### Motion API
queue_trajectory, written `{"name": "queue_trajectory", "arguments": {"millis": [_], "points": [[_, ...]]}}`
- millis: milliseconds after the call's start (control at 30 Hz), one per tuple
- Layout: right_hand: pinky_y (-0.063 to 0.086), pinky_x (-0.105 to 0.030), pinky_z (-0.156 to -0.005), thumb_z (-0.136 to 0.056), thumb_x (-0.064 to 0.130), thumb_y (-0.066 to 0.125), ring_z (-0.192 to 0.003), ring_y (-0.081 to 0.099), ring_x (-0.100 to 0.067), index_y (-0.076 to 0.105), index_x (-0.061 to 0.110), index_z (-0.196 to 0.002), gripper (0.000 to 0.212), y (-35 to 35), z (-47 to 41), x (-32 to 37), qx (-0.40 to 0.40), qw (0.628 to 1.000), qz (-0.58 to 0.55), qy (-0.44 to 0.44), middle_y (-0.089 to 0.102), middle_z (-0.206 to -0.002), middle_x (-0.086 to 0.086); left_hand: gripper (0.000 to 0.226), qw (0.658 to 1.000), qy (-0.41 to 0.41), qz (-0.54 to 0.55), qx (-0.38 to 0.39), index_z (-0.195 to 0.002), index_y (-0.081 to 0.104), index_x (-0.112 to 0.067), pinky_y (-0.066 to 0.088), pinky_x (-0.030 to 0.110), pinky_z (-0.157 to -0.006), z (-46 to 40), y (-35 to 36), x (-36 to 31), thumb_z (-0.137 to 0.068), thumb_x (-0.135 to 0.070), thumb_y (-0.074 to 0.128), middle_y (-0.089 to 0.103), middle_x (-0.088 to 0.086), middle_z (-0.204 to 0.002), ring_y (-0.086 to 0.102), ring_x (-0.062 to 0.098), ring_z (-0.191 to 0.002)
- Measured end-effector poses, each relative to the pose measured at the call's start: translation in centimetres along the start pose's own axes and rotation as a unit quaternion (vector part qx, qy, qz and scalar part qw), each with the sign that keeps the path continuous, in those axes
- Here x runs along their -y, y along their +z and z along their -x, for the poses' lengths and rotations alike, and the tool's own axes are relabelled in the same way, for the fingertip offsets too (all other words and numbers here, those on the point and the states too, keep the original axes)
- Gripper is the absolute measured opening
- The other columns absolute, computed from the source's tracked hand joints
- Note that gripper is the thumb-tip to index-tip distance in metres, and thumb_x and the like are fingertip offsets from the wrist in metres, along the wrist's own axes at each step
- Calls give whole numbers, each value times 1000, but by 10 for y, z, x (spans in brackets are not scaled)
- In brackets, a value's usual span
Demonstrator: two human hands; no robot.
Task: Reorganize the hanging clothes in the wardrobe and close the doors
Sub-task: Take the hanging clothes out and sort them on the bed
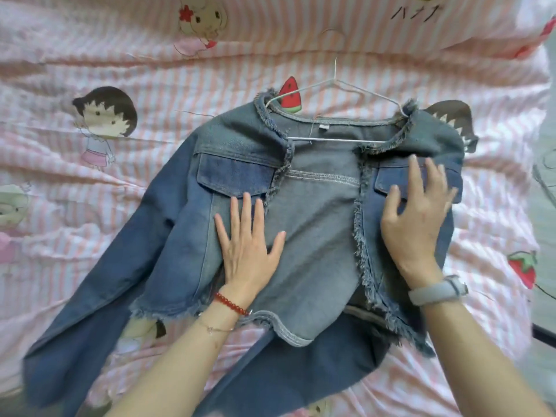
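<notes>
Item: denim jacket point(316, 212) on wire hanger point(337, 85), centre frame, on bed point(90, 55).
Hands: left hand point(248, 245), right hand point(416, 218) flat, fingers straight, grasping nothing.
Advice: smooth panels outward, keep shoulders seated.

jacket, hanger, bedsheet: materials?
Jacket: denim by the look, washed blue twill with frayed raw edges and darker pocket flaps.
Hanger: thin wire, apparently white-coated metal; coating type unclear.
Bedsheet: soft woven fabric, likely cotton, matte, printed with pink stripes and cartoon figures; it wrinkles easily.

Matt denim jacket point(316, 224), frayed edges – thin wire hanger point(346, 85) – soft cotton bedsheet point(120, 55)
</notes>
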State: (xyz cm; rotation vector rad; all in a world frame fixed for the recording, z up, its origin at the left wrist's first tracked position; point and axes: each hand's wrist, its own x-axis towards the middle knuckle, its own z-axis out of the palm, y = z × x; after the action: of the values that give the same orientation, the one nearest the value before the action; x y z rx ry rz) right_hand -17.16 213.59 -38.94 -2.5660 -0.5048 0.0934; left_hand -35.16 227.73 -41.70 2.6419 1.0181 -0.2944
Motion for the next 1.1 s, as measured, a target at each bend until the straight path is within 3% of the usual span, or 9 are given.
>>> {"name": "queue_trajectory", "arguments": {"millis": [200,300,400,533,633,733,867,1000,1100], "points": [[22,-45,-110,-86,38,54,-133,27,-38,16,8,-144,77,-25,92,-23,58,954,-58,288,28,-146,-20,67,986,106,44,123,-141,2,-36,-18,44,-112,67,7,-7,-85,-65,23,-10,-7,-152,-17,20,-141],[38,-38,-100,-82,40,60,-122,46,-28,27,18,-139,70,-30,95,-19,61,941,-156,294,48,-136,-7,67,975,111,107,160,-136,-9,-46,-20,44,-111,83,6,-14,-79,-73,14,-15,-18,-150,-28,11,-137],[39,-28,-92,-81,34,64,-115,52,-20,39,19,-124,52,-24,79,0,55,913,-255,312,55,-124,1,75,964,130,124,197,-135,-15,-47,-18,43,-110,94,4,-31,-77,-79,20,-18,-21,-148,-25,9,-138],[38,-33,-92,-86,14,56,-113,51,-32,38,-1,-124,45,-20,60,9,56,935,-229,267,53,-124,-17,47,969,80,160,173,-144,23,-30,3,40,-115,89,-2,-57,-98,-38,33,17,-10,-153,5,21,-144],[33,-31,-87,-86,7,52,-112,51,-35,35,-1,-132,50,-50,41,-12,14,972,-148,181,51,-126,-21,41,943,76,269,181,-140,38,-25,16,39,-114,89,-14,-88,-99,-30,36,32,-4,-149,18,26,-141],[38,-43,-91,-85,9,50,-116,46,-40,24,9,-141,62,-84,18,-44,-5,990,-15,139,41,-136,-22,42,932,85,292,195,-141,35,-29,20,42,-113,90,-17,-121,-99,-36,33,31,-6,-149,18,26,-141],[28,-56,-100,-90,20,47,-129,29,-41,18,11,-144,62,-85,20,-52,76,978,166,101,22,-146,-23,53,976,85,49,194,-146,11,-33,-7,59,-109,81,-5,-127,-97,-49,21,5,-2,-157,-6,31,-143],[-5,-58,-109,-96,36,29,-142,0,-30,20,14,-145,55,-51,48,-38,211,952,216,59,8,-154,-13,61,951,104,-33,290,-147,4,-33,-10,61,-107,70,-1,-86,-93,-59,15,-8,-4,-156,-13,27,-142],[-4,-61,-108,-95,35,33,-141,1,-34,19,13,-145,56,-45,59,-14,202,958,193,70,7,-154,-15,58,962,124,-28,244,-147,12,-29,-8,54,-111,69,-16,-57,-95,-54,20,4,-2,-157,-4,21,-144]]}}
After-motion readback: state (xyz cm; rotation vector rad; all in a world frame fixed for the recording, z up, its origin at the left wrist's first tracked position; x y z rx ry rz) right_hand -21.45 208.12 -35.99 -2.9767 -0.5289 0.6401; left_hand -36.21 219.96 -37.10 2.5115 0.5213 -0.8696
